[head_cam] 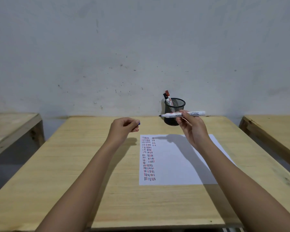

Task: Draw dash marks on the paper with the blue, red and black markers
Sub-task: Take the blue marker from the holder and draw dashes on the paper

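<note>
A white sheet of paper (177,161) lies on the wooden table (107,181), with columns of red and black dash marks down its left side. My right hand (190,124) holds an uncapped white marker (170,114) level above the paper's far edge, its dark tip pointing left. My left hand (124,127) hovers left of the paper, fingers closed on a small blue cap (139,123) that barely shows. A black mesh pen cup (174,106) at the table's back edge holds a red marker (167,95) and a black marker (165,97).
Two more wooden tables stand at the sides, one on the left (12,129) and one on the right (273,131), with gaps between. A stained pale wall (141,47) rises directly behind the table.
</note>
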Available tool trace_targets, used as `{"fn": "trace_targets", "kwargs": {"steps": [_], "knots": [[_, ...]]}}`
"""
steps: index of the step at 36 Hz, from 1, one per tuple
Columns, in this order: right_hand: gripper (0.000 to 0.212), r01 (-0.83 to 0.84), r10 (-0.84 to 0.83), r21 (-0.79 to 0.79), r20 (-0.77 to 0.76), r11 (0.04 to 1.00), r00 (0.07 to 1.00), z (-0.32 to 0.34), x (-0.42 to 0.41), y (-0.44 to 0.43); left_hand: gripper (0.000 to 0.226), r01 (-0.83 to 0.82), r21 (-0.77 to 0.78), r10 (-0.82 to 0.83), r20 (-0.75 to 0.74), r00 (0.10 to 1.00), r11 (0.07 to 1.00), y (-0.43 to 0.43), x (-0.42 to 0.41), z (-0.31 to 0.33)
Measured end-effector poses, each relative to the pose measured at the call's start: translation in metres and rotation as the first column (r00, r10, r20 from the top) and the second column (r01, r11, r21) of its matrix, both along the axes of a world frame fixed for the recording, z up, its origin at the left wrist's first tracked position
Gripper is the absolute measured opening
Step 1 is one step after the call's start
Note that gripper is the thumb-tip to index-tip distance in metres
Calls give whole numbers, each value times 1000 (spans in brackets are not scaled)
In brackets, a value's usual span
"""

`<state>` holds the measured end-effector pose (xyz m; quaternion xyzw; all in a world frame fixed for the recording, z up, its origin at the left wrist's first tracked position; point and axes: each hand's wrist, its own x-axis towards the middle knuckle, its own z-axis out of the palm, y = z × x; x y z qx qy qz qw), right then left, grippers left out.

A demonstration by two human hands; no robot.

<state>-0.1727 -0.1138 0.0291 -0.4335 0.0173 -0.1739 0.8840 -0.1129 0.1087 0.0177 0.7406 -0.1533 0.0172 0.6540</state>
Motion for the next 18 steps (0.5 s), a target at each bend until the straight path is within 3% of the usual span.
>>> {"fn": "trace_targets", "kwargs": {"steps": [4, 7, 14, 18], "knots": [[4, 23, -22, 25, -42, 999, 999, -14, 5, -2, 7, -110, 414, 100, 47, 994, 904, 16, 7, -17], [9, 47, -50, -36, -65, 998, 997, -26, 5, 3, 8, -93, 576, 90, 33, 995, 812, 17, 9, -31], [21, 115, -161, -247, -176, 962, 971, -44, 8, 14, 13, -66, 703, 56, 38, 998, 708, 4, 14, -35], [17, 94, -128, -150, -236, 984, 963, -43, 10, 18, 24, -83, 696, 46, 71, 996, 713, -3, 12, -37]]}}
